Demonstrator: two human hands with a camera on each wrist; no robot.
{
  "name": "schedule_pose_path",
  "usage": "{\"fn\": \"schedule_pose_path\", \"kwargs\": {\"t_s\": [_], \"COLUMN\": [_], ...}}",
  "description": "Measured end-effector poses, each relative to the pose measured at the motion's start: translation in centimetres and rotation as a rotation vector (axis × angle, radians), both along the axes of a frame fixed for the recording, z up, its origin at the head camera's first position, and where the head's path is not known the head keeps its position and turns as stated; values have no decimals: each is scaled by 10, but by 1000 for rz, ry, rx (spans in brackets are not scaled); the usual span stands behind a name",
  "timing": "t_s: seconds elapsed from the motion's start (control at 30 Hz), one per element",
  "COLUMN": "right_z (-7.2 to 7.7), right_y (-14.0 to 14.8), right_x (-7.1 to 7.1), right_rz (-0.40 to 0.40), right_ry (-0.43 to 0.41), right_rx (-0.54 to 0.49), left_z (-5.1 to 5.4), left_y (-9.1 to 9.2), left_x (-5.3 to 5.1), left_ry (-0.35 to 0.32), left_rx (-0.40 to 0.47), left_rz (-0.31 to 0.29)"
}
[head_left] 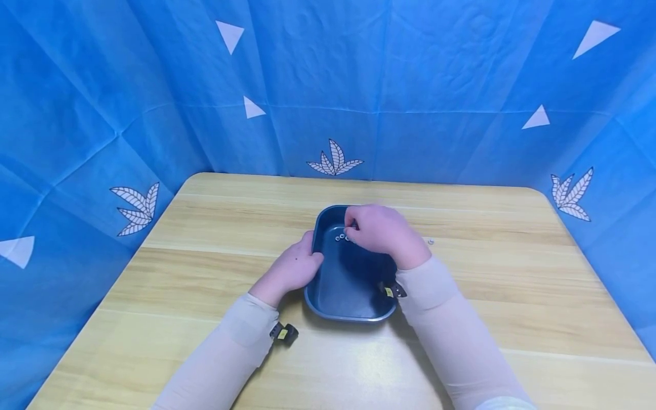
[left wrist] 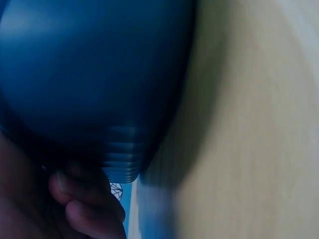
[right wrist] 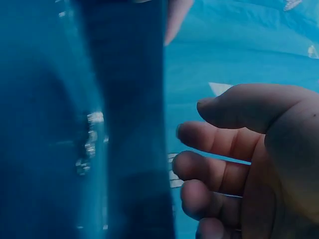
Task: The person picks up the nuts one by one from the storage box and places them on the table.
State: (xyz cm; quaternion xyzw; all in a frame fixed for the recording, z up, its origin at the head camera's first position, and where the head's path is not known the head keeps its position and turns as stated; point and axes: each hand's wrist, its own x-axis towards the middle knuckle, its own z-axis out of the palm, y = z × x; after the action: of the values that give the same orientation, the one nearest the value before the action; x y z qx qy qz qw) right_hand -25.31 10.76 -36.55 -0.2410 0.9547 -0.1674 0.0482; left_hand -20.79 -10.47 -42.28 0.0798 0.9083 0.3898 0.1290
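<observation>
Tray [head_left: 348, 285] centre frame, left hand [head_left: 293, 265] clamped on its left side. Right hand [head_left: 381, 230] over tray's upper right, thumb and fingers apart. Metal bits [head_left: 341, 236] inside, upper end; one on surface [head_left: 512, 273], right.

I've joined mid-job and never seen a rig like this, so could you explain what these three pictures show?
There's no machine here: these are a person's two bare hands. The wide picture comes from a camera worn on the head, looking forward and down; the two close ones come from cameras worn on the left and right wrists. The left hand grips the side of a dark blue tray at a wood-grain table. Inside the tray, toward its far end, lie a few small metal rings, perhaps nuts. Another small metal piece lies on the table, right of the tray. The right hand is over the tray; its wrist view shows thumb and fingers apart, with nothing visibly held.
</observation>
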Motion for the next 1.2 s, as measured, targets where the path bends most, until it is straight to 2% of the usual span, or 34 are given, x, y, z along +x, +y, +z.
{"fn": "schedule_pose_path", "kwargs": {"t_s": [0.2,0.6,0.83,1.2], "right_z": [-13,-25,-29,-34], "right_y": [-4,-2,-3,-6], "right_x": [-7,-12,-14,-11], "right_rz": [-7,-20,-37,-21], "right_ry": [-76,-167,-149,-166], "right_rx": [58,88,119,177], "left_z": [1,1,1,-1], "left_y": [0,1,1,1], "left_x": [0,0,1,0], "left_ry": [-15,-15,-16,-16], "left_rx": [3,9,9,7], "left_rz": [-2,7,10,9]}}
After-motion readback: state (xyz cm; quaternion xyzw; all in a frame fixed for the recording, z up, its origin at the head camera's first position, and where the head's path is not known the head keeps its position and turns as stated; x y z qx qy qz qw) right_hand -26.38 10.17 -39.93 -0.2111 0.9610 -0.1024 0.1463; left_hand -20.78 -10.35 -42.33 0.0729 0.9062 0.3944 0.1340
